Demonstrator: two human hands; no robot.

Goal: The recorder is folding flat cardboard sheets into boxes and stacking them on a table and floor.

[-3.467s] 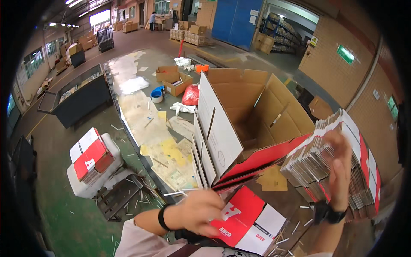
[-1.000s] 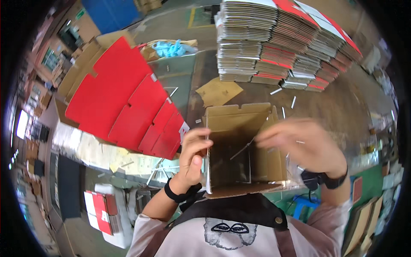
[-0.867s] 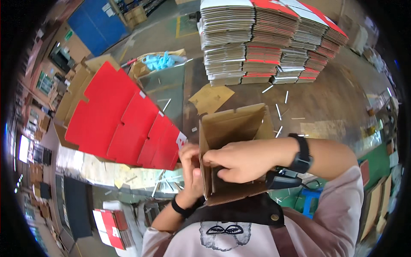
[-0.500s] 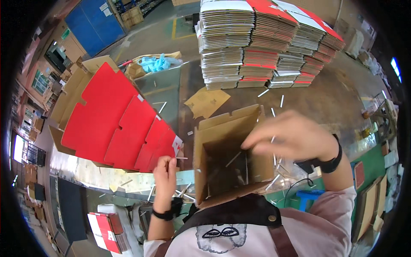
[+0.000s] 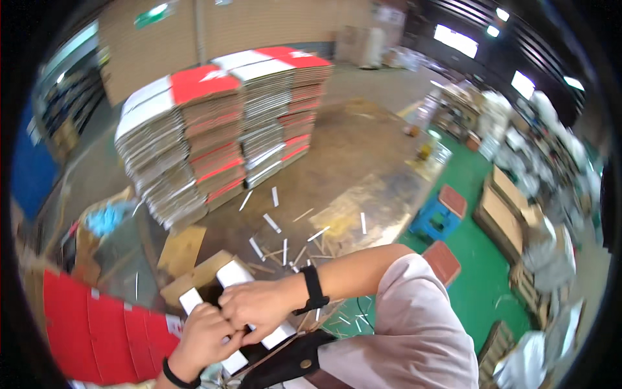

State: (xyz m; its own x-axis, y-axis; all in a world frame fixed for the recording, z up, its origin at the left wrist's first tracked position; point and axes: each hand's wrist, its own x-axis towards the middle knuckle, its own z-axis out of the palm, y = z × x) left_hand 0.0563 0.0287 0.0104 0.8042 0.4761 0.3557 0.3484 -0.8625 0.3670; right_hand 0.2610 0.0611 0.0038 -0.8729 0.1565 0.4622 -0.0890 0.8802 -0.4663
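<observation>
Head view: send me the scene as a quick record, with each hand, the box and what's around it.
Left hand: over the box's left white flap; grip unclear
Right hand: fingers bent, close to the left hand; grip unclear
Box: brown cardboard inside, top open, white flaps raised
Left of box: red panels in a row
Beyond box: tall stack of flattened cartons; brownish-yellow sheet
Tabletop: scattered white strips
Floor: green, two stools

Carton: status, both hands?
Left grip and right grip close together over open carton. White flaps partly covered. White strips scattered beyond, on tabletop.
</observation>
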